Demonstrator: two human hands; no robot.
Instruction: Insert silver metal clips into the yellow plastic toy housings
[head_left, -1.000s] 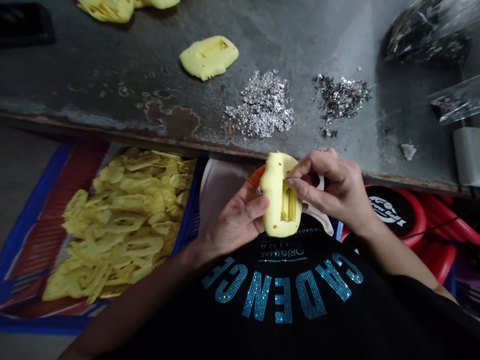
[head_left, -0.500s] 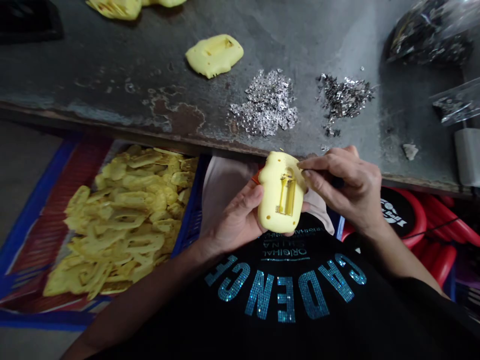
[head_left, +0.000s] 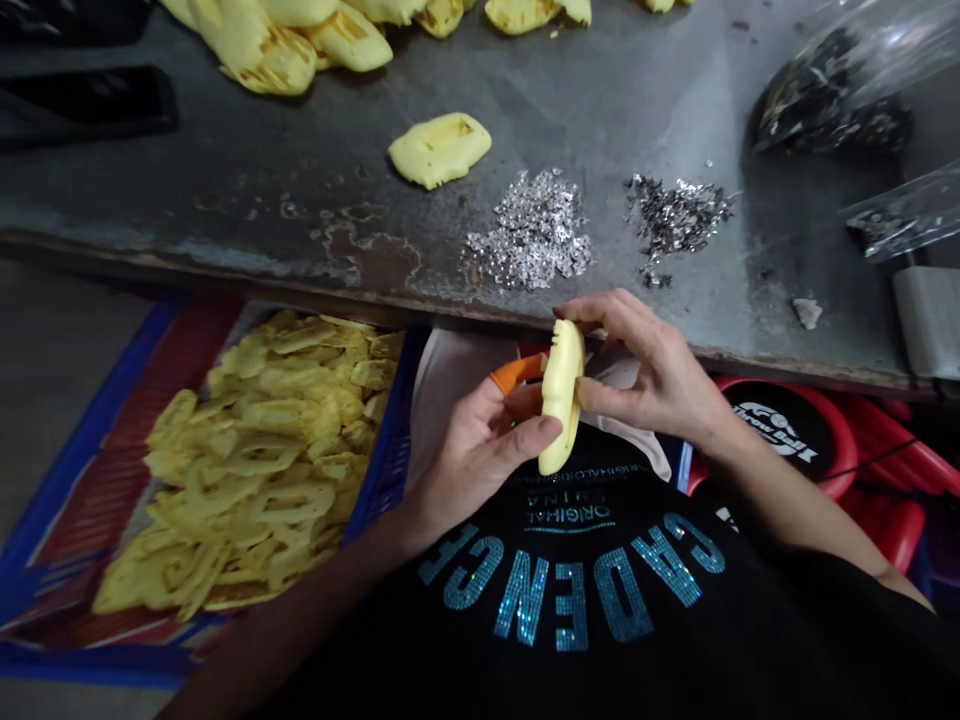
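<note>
1. Your left hand (head_left: 472, 450) grasps the yellow moulded piece (head_left: 561, 397) from the left side; your right hand (head_left: 645, 375) pinches it from the right.
2. The piece is held edge-on above your black shirt (head_left: 570, 600), its long axis nearly upright in view and running toward the bench.
3. An orange plastic part (head_left: 517, 373) shows beside the piece, above your left hand.
4. The blue crate (head_left: 390, 470), left of your hands, is heaped with yellow moulded pieces (head_left: 255, 450).
5. The metal bench edge (head_left: 465, 305) lies just beyond your right fingers (head_left: 592, 310). Bare bench separates it from the silver studs (head_left: 532, 232).
</note>
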